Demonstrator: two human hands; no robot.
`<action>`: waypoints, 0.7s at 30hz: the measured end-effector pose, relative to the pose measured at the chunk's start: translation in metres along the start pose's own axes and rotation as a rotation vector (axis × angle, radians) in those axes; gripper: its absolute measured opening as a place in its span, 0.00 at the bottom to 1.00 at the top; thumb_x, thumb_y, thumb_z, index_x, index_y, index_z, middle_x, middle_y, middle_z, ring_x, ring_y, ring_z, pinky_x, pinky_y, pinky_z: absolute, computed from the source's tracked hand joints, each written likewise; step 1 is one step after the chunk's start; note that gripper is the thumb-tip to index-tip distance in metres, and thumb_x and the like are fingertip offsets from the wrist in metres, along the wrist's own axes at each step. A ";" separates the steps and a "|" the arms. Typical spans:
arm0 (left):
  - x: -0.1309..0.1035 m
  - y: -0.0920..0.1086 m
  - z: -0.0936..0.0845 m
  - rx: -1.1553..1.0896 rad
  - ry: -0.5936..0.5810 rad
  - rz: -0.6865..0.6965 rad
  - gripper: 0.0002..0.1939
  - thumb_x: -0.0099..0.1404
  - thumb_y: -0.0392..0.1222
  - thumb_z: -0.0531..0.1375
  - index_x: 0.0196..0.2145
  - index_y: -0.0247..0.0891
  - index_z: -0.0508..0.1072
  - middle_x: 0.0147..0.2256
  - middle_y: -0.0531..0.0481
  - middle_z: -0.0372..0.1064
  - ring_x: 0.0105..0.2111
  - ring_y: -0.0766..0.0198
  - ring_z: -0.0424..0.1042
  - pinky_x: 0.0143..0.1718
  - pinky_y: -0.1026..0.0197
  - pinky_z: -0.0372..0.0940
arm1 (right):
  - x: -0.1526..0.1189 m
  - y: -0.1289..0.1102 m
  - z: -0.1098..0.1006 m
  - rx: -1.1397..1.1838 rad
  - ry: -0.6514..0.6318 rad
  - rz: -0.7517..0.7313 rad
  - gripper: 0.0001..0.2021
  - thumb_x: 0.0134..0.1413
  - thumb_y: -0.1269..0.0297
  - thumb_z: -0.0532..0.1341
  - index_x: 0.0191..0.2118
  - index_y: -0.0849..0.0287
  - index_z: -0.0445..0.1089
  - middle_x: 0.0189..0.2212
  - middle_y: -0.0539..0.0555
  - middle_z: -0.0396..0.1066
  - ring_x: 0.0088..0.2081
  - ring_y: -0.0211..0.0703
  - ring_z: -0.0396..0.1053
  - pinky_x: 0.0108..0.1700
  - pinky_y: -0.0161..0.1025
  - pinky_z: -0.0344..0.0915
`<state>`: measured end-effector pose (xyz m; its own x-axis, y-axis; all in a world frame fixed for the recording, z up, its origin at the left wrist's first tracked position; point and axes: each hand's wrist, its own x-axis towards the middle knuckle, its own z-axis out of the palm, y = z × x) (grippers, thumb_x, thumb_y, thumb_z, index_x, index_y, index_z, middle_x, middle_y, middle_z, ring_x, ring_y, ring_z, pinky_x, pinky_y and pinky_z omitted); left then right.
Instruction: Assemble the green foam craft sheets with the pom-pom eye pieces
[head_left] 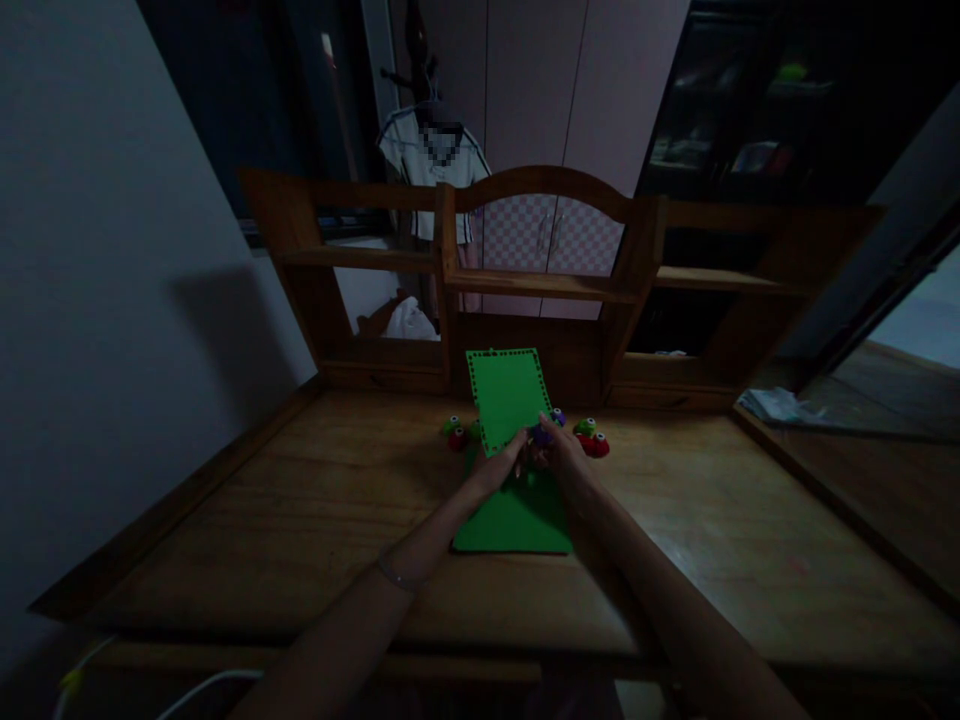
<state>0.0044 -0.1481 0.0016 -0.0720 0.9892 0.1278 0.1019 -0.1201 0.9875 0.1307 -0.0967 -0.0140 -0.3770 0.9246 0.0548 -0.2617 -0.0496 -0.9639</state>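
1. Grasping a purple piece [539, 436] in the fingers of the right hand [564, 450], above a lower green panel [514, 525].
2. Meeting it closely with the left hand [504, 457]; cannot tell whether gripping.
3. Including, just behind, an upper green panel [510, 390] with dark-dotted edges.
4. Flanking with red-and-green figures [457, 439], left, and similar figures [598, 445], right.
5. Supporting all on a wooden surface [697, 540].
6. Backing with a wooden shelf unit [540, 285].
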 end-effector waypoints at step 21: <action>0.001 -0.007 -0.003 0.048 0.015 0.042 0.28 0.63 0.63 0.50 0.20 0.37 0.67 0.16 0.55 0.61 0.16 0.69 0.59 0.22 0.64 0.56 | -0.013 -0.020 0.009 0.060 0.004 0.037 0.22 0.47 0.42 0.62 0.21 0.58 0.65 0.16 0.50 0.64 0.18 0.35 0.58 0.22 0.36 0.55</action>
<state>0.0008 -0.1461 -0.0051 -0.0812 0.9820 0.1703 0.1522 -0.1566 0.9759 0.1324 -0.1113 0.0067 -0.3842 0.9231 0.0180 -0.3000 -0.1063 -0.9480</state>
